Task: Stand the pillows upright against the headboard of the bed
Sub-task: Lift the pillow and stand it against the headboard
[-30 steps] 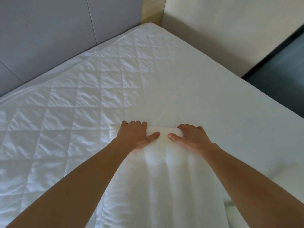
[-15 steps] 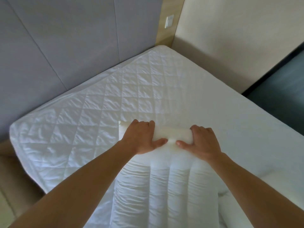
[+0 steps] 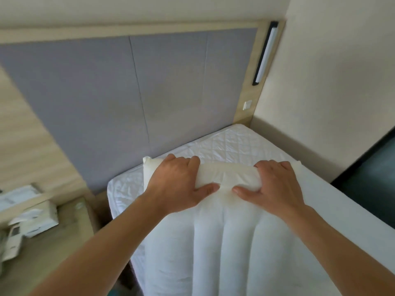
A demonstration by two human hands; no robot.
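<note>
A white ribbed pillow [image 3: 213, 248] is lifted above the bed, its long side running toward me. My left hand [image 3: 177, 184] and my right hand [image 3: 273, 186] both clutch its far top edge, fingers curled over it, thumbs on the near face. The grey padded headboard [image 3: 128, 92] rises beyond the pillow's top edge. The quilted white mattress [image 3: 230, 142] shows past my hands, reaching the corner of the room. The pillow hides most of the bed's near part.
A wooden bedside table [image 3: 53, 248] at lower left holds a white phone [image 3: 12, 240] and a white box [image 3: 40, 218]. A beige wall [image 3: 331, 82] borders the bed on the right, with a wall lamp [image 3: 265, 54] and a switch [image 3: 247, 104].
The pillow's far edge has risen off the mattress and come nearer the headboard. My hands have spread apart along it. The view has tilted up, bringing the headboard and bedside table into sight.
</note>
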